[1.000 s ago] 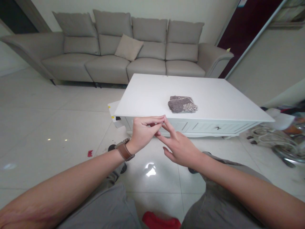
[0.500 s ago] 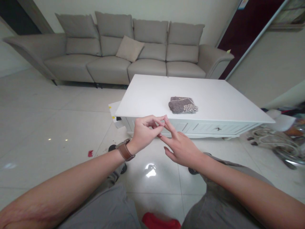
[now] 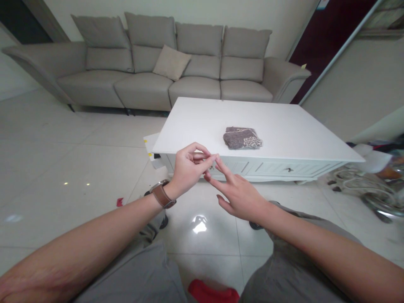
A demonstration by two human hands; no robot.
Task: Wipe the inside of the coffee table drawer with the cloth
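Observation:
My left hand (image 3: 190, 167), with a brown-strapped watch (image 3: 162, 194) on its wrist, is held up in front of the table with its fingers curled and thumb stretched forward. The tip of that thumb meets a fingertip of my right hand (image 3: 238, 191). My right hand has its fingers stretched and spread, with the thumb apart below. Whether anything small lies between the touching fingertips cannot be made out. Beyond both hands, a folded grey-brown knitted item (image 3: 241, 138) with a cream pattern lies on the white coffee table (image 3: 290, 130). Neither hand touches it.
A long grey sofa (image 3: 142, 86) with a beige cushion (image 3: 172, 63) stands behind the table. Coiled cords (image 3: 360, 185) and other items lie on the floor at the right. A red object (image 3: 213, 291) is between my legs, and a small red scrap (image 3: 119, 202) lies at the left.
My left hand has shifted slightly left and its index finger has drawn back from the right fingertips, while its thumb has extended to them. My right hand has barely moved.

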